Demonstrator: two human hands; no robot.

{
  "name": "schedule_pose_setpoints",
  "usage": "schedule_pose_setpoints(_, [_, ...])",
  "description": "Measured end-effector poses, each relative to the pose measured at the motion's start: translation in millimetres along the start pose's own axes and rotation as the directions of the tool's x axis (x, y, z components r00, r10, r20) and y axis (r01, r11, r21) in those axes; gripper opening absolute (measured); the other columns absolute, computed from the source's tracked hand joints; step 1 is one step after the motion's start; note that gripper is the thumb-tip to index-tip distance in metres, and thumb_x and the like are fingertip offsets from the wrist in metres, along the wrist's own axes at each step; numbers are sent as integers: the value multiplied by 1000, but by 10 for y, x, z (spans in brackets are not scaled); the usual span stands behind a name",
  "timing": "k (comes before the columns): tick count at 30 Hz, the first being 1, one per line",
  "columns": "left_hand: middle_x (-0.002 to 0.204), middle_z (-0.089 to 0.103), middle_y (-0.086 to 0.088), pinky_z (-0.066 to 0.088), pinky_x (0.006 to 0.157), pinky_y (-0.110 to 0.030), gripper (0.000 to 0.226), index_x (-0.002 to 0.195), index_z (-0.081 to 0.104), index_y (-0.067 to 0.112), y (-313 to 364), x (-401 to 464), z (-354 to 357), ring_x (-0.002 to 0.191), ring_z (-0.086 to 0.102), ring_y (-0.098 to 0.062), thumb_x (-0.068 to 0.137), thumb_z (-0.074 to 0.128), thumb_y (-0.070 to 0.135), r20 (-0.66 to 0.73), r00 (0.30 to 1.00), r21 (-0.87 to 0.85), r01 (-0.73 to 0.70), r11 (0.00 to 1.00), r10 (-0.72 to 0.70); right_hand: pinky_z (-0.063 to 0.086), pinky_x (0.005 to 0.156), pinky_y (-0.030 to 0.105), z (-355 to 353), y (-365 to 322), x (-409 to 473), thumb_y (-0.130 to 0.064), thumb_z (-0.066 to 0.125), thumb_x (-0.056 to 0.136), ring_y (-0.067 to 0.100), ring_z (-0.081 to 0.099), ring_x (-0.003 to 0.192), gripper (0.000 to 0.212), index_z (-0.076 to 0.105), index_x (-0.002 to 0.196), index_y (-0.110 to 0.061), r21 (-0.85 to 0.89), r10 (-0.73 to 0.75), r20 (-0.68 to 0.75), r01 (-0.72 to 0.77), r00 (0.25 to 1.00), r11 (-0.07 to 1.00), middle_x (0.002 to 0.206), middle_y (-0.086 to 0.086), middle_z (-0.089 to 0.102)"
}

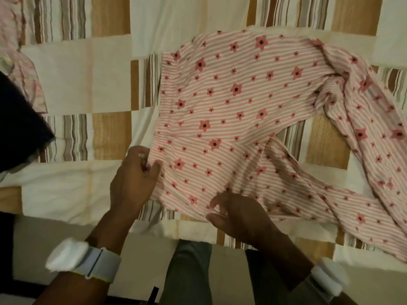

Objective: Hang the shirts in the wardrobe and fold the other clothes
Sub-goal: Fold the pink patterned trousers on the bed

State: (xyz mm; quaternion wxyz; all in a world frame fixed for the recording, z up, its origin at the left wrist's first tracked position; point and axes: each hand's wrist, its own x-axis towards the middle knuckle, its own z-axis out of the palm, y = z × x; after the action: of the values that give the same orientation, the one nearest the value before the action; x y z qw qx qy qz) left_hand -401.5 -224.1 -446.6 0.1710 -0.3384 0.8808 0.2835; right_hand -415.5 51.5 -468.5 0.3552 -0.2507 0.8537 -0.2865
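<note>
The striped floral garment [231, 111] runs off the right edge; a dark cloth [19, 128] and pink fabric [13, 36] are cropped at left, both unidentifiable.

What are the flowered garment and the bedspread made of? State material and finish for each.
Flowered garment: looks like thin, soft knit, likely cotton jersey, matte; it drapes and wrinkles limply where the left hand and right hand pinch its edge.
Bedspread: seems woven cotton patchwork, matte, with seamed panels and puckered stripes.
</note>
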Motion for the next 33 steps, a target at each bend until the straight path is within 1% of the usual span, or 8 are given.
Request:
schedule_pose_setpoints(3, [134, 53, -8, 51, 97, -52, 48, 137, 49, 21, 256, -25, 45, 123, 52, -28, 95, 68, 34, -180, 969, 5, -172, 985, 170, 52, 71, 25, -171, -8, 25, -56, 59, 96, 2, 65, 79, 25, 70, 104, -35, 150, 102, 10, -102, 995, 983, 89, -14, 72])
schedule_pose_setpoints(6, [132, 51, -6, 48, 102, -52, 39, 133, 55, 17, 670, -7, 239, 124, 52, -25, 96, 62, 26, -130, 900, -90, -429, 899, 417, 52, 73, 23, -474, 169, -91, -48, 57, 98, 2, 62, 85, 19, 69, 104, -35, 249, 192, -274, -123, 942, 961, 96, -16, 66])
schedule_pose_setpoints(10, [129, 55, -6, 44, 102, -51, 34, 128, 63, 15, 1373, 60, 619, 123, 54, -27, 96, 62, 24, -14, 717, -108, -694, 712, 697, 56, 72, 33, -879, 732, -385, -39, 60, 100, 5, 63, 92, 20, 69, 111, -25, 348, 411, -623, -235, 665, 907, 108, -9, 66])
schedule_pose_setpoints(13, [130, 57, -9, 44, 101, -52, 34, 129, 63, 13, 1904, 128, 870, 123, 55, -30, 98, 59, 27, 41, 589, -114, -799, 590, 807, 54, 78, 41, -1183, 1202, -704, -36, 60, 97, 21, 63, 99, 26, 69, 116, -20, 301, 428, -766, -320, 480, 898, 112, 1, 64])
schedule_pose_setpoints(21, [132, 63, -10, 45, 103, -45, 37, 128, 65, 11, 3065, 236, 1430, 125, 57, -30, 92, 62, 19, 215, 247, -80, -960, 269, 945, 48, 98, 43, -1630, 2385, -1764, -38, 61, 95, 29, 59, 115, 35, 68, 123, -19, 452, 642, -738, -555, 207, 698, 124, 9, 65])
schedule_pose_setpoints(25, [132, 64, -13, 44, 103, -48, 38, 126, 66, 10, 3518, 246, 1731, 127, 56, -34, 89, 60, 6, 318, 117, -14, -992, 128, 941, 55, 92, 52, -1598, 2795, -2134, -40, 77, 88, 35, 65, 104, 57, 59, 137, -18, 523, 806, -537, -652, 248, 549, 123, 15, 63])
schedule_pose_setpoints(30, [148, 54, -2, 33, 110, -55, 41, 137, 58, 28, 3848, 264, 1870, 140, 45, -28, 97, 55, 35, 340, 272, 127, -962, 243, 900, 47, 74, 35, -1614, 2932, -2164, -44, 81, 84, 23, 63, 83, 54, 60, 129, -23, 622, 843, -473, -580, 257, 526, 93, 3, 64])
schedule_pose_setpoints(33, [154, 48, -4, 29, 112, -59, 57, 144, 51, 28, 4089, 338, 1977, 144, 41, -29, 92, 51, 51, 446, 278, 154, -960, 233, 851, 48, 74, 38, -1685, 2971, -2102, -42, 79, 87, 29, 64, 87, 30, 69, 107, -21, 606, 828, -484, -575, 282, 550, 83, -5, 60])
